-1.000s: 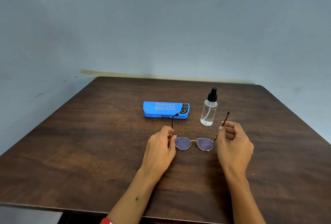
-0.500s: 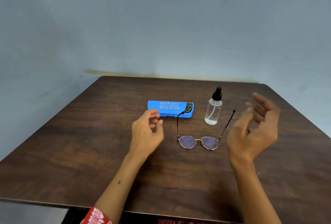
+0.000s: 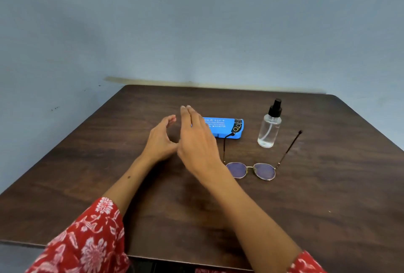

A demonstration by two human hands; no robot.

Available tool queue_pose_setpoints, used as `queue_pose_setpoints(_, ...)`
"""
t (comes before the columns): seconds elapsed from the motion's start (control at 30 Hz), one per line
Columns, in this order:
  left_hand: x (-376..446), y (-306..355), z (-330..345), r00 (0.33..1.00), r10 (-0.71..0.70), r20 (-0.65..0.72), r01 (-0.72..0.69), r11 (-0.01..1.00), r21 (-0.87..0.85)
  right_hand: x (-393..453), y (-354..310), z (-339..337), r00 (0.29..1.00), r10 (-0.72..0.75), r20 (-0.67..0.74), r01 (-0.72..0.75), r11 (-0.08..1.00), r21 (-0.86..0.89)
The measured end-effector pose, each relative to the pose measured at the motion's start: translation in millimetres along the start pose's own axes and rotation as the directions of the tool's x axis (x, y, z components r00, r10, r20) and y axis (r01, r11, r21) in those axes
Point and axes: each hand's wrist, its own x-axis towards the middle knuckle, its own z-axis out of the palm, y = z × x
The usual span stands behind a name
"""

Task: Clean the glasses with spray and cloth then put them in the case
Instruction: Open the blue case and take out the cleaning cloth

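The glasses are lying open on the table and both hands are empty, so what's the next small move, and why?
Probably reach the right hand to the spray bottle: the glasses lie untouched, no cloth shows, and the case is closed.

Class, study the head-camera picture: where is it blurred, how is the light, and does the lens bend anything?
Head view: the right hand is smeared by motion blur, while the glasses and spray bottle stay sharp; light is soft and even, with faint shadows on the table; the wide lens bows the table's near edge.
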Motion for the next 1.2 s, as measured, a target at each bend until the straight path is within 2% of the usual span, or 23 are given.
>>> queue_pose_setpoints(0.03,2,-1,0,1.000,0.006,0.015,-0.005,1.000,-0.016,3,7,10,0.992,0.061,0.112,-0.057,0.997,-0.043)
queue_pose_setpoints(0.1,5,-3,5,0.999,0.017,0.033,-0.017,1.000,-0.001,8,20,25,0.961,0.192,0.201,-0.160,0.973,-0.166)
queue_pose_setpoints(0.3,10,-11,13,0.999,0.033,0.018,-0.034,0.997,0.064,21,41,46,0.883,0.410,0.228,-0.294,0.862,-0.412)
queue_pose_setpoints(0.43,11,-13,11,1.000,0.023,0.018,-0.024,0.997,0.067,24,44,44,0.845,0.476,0.243,-0.316,0.812,-0.490)
queue_pose_setpoints(0.63,16,-24,0,0.999,0.018,0.034,-0.021,0.995,0.099,30,36,45,0.890,0.416,0.188,-0.285,0.828,-0.484)
queue_pose_setpoints(0.87,22,-36,-17,0.994,-0.032,0.103,0.027,0.999,0.043,40,13,44,0.943,0.218,0.251,-0.075,0.875,-0.479)
queue_pose_setpoints(1.0,20,-37,-23,0.992,-0.042,0.118,0.048,0.998,-0.044,46,6,43,0.946,0.156,0.285,0.010,0.863,-0.505)
queue_pose_setpoints(1.2,17,-34,-23,0.996,-0.021,0.085,0.028,0.996,-0.081,50,5,44,0.928,0.091,0.361,0.133,0.825,-0.550)
